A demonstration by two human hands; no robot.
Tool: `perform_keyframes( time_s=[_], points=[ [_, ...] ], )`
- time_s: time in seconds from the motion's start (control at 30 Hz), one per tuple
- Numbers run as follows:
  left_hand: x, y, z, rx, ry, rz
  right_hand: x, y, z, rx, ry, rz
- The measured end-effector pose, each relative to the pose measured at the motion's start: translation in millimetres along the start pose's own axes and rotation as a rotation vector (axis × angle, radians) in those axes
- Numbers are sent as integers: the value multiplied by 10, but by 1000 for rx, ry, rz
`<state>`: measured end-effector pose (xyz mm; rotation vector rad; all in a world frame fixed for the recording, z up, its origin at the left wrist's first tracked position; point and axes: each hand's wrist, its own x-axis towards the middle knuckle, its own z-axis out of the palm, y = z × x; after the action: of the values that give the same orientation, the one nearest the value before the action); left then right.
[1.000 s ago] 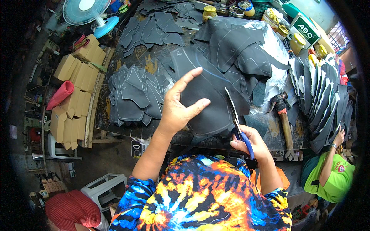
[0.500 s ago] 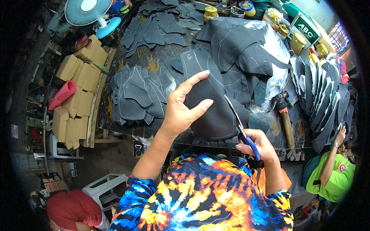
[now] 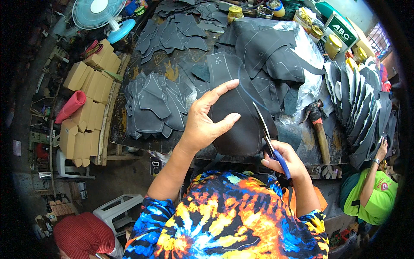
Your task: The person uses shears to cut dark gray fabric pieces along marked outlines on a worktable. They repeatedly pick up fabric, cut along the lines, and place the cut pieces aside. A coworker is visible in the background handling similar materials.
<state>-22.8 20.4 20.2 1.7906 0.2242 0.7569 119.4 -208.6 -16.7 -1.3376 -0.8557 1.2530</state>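
Observation:
My left hand holds a black leather-like piece marked with pale outlines. Its thumb and index finger lie spread on the top face, while the other fingers are hidden behind the piece. In my right hand is a pair of blue-handled scissors, gripped by the handles. The blades point up and away along the right side of the piece, close to a curved line. Whether they are biting into the material I cannot tell.
Stacked black cut pieces lie at left, and larger black sheets on clear plastic at the back. A hammer rests to the right. Jars line the far edge. A person in green works at right; another in red is lower left.
The black piece has shifted slightly right and tilted a little, its far edge moving with it. The scissors have moved slightly toward the far side; both grips stay the same.

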Motion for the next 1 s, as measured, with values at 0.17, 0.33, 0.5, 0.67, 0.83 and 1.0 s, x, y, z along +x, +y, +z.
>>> perform_keyframes(
  time_s=[0.17, 0.33, 0.5, 0.67, 0.83, 1.0],
  points=[
    [-6, 4, -23, 68, -43, 14, -96, -20, -50, -108, 55, 95],
    [-42, -16, 57, -13, -50, 15, -87, 2, -44, -21, 29, 130],
    [-130, -39, 202, -79, -211, -61, 60, 77, -14, -54, 34, -90],
    [-167, -70, 264, -113, -76, -52, 22, 166, -9, -17, 49, -53],
    [-108, -121, 340, -322, 52, -116, -47, 204, -9, 59, 28, 26],
    [-179, -115, 491, -336, -26, -96, 90, 242, 11, 112, 61, -153]
  ],
)
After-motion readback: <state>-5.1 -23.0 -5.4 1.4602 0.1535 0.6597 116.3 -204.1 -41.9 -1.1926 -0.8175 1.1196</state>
